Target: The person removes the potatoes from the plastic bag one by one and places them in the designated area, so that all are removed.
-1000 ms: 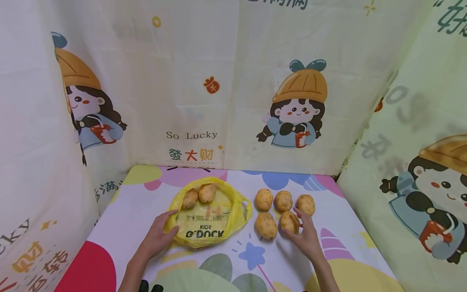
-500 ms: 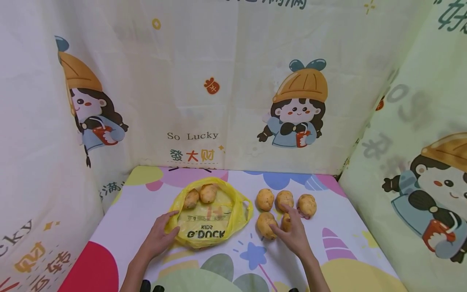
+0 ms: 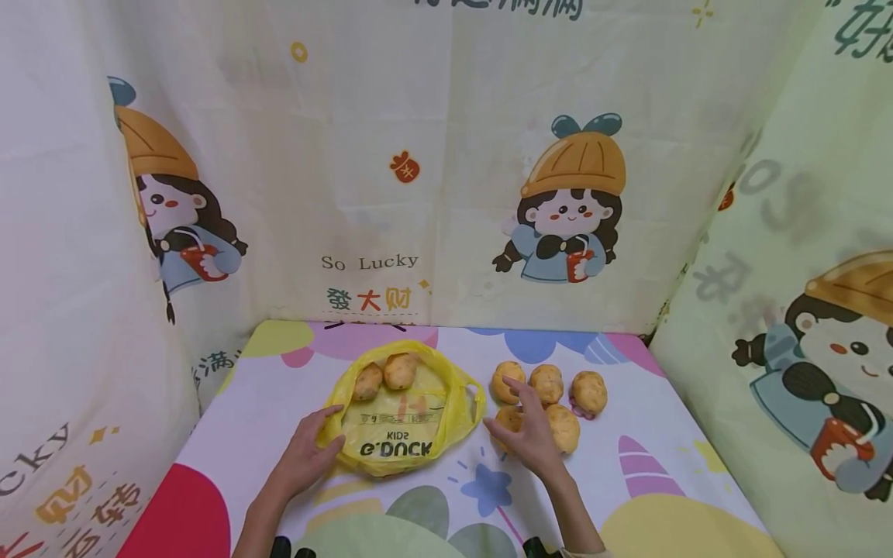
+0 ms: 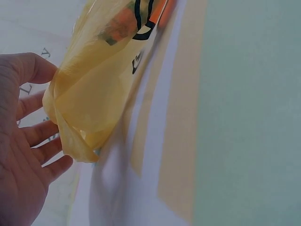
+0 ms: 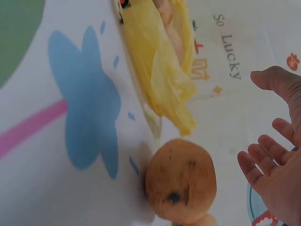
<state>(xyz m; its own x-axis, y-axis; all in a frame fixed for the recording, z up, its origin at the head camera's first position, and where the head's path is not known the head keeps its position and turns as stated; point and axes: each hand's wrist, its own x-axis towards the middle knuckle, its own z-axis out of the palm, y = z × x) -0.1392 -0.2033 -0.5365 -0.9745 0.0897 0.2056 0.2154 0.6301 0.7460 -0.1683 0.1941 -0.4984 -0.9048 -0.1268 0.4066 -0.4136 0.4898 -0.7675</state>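
Observation:
A yellow plastic bag (image 3: 418, 459) lies with its mouth spread wide, printed side showing inside. My left hand (image 3: 307, 451) holds its left rim, thumb and fingers at the edge of the film (image 4: 89, 103). Two potatoes (image 3: 401, 371) sit at the bag's far inner side. To the bag's right is a group of several potatoes (image 3: 546, 384). Over the front of that group hovers my right hand (image 3: 532, 435), fingers spread and holding nothing. It partly hides the front left potato (image 3: 509, 418). In the right wrist view a potato (image 5: 181, 181) shows near the hand, apart from it.
Beneath everything is a patterned tablecloth (image 3: 391, 527) with printed shapes. Printed cloth walls (image 3: 460, 194) enclose the table at the back and both sides. Small dark objects (image 3: 537, 547) show at the near edge.
My right hand has moved left from the front right potato, across the front row toward the bag. The left hand stays at the bag's rim. The potatoes look unmoved.

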